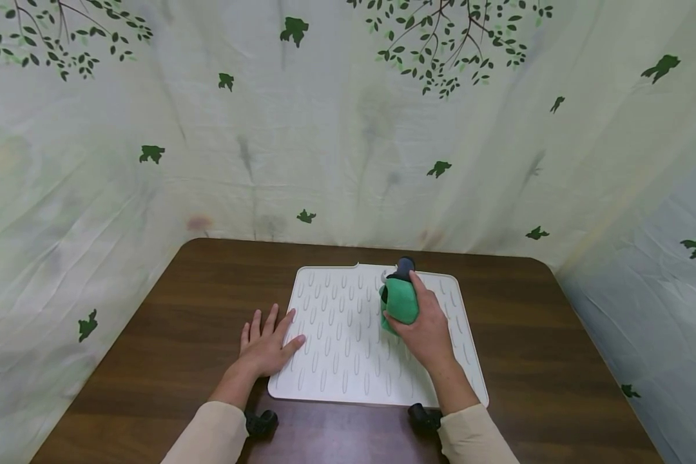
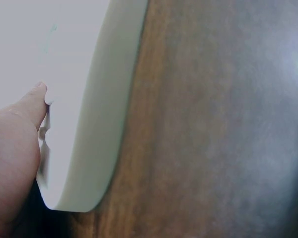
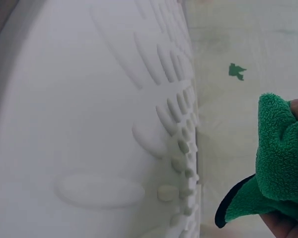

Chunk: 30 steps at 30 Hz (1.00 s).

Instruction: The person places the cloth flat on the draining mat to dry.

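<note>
A white board with raised oval bumps lies on the brown table. My left hand rests over its left edge with the fingers straight and spread, the thumb on the board's surface. In the left wrist view the thumb side of that hand touches the board's thick pale rim. My right hand grips a folded green cloth over the right part of the board. The cloth looks fluffy with a dark border, seen closely in the right wrist view. A dark grey-blue part sticks up at its far end.
The brown wooden table extends on both sides of the board. A pale curtain printed with leaves and branches hangs behind and beside it. Black wrist cameras sit below both hands near the front.
</note>
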Each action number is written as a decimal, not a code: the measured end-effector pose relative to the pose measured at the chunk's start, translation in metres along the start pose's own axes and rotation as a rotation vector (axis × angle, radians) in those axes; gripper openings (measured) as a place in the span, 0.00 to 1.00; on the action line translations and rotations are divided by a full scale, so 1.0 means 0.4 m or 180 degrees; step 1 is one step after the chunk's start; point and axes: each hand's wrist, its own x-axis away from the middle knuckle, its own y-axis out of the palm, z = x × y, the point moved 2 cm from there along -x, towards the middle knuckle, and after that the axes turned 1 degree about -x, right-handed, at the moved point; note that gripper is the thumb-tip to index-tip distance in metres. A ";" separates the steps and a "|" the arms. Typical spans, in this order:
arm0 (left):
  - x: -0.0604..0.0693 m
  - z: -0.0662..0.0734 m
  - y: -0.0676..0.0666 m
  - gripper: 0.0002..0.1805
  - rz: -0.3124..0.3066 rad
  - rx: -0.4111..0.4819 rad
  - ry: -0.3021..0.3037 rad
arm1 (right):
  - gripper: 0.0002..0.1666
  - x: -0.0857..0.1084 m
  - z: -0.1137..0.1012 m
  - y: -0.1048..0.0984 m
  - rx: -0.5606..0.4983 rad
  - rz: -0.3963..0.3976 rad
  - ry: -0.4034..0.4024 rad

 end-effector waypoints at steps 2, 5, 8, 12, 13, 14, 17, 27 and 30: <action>0.001 0.000 0.000 0.43 -0.0006 -0.0003 -0.0006 | 0.61 0.000 -0.001 0.001 -0.0006 -0.0009 -0.0010; 0.001 0.001 0.000 0.43 -0.0011 0.0000 -0.0014 | 0.60 -0.001 -0.004 0.000 -0.0014 -0.0012 -0.0022; 0.000 0.001 0.000 0.43 -0.0020 0.0006 -0.0020 | 0.60 -0.002 -0.005 0.001 -0.0012 -0.0021 -0.0015; -0.001 0.000 0.000 0.43 -0.0028 0.0000 -0.0023 | 0.60 -0.004 -0.005 0.002 0.0009 -0.0034 -0.0008; 0.000 0.000 0.000 0.43 -0.0028 0.0001 -0.0023 | 0.60 -0.004 -0.005 0.003 0.0015 -0.0034 -0.0008; 0.000 0.000 0.000 0.43 -0.0026 0.0002 -0.0022 | 0.60 -0.005 -0.005 0.004 0.0021 -0.0035 -0.0011; 0.001 0.000 -0.001 0.43 -0.0021 -0.0001 -0.0023 | 0.60 -0.008 -0.005 0.007 0.0024 -0.0038 -0.0010; 0.003 0.003 -0.002 0.42 -0.0023 0.0004 -0.0034 | 0.62 -0.009 -0.009 0.031 0.0031 -0.0145 0.0000; 0.006 0.007 -0.004 0.42 -0.0016 0.0015 -0.0037 | 0.62 -0.010 -0.012 0.036 0.0037 -0.0143 -0.0018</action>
